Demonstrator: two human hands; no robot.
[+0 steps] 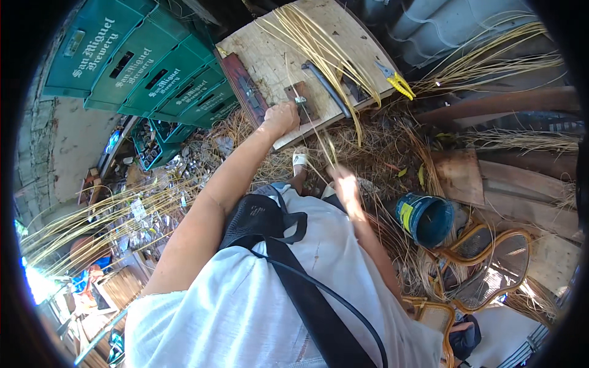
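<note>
My left hand (pixel 282 118) is closed at the near edge of a wooden board (pixel 257 46), beside a small metal piece (pixel 300 100) set on a dark block. What its fingers grip is hidden. A thin pale cane strip (pixel 313 128) runs past the metal piece toward my right hand (pixel 345 184). Motion blurs that hand, which is closed on the strip in front of my body. A bundle of cane strips (pixel 313 34) lies across the board. Near it are a dark curved bar (pixel 327 90) and yellow-handled pliers (pixel 396 80).
Green plastic crates (pixel 132 64) are stacked at the far left. A blue bucket (pixel 423 219) stands on the right, near rattan-framed pieces (pixel 494 276). Cane scraps (pixel 392 144) litter the ground. Long cane strips (pixel 491 49) extend at the far right, and more (pixel 104 211) at the left.
</note>
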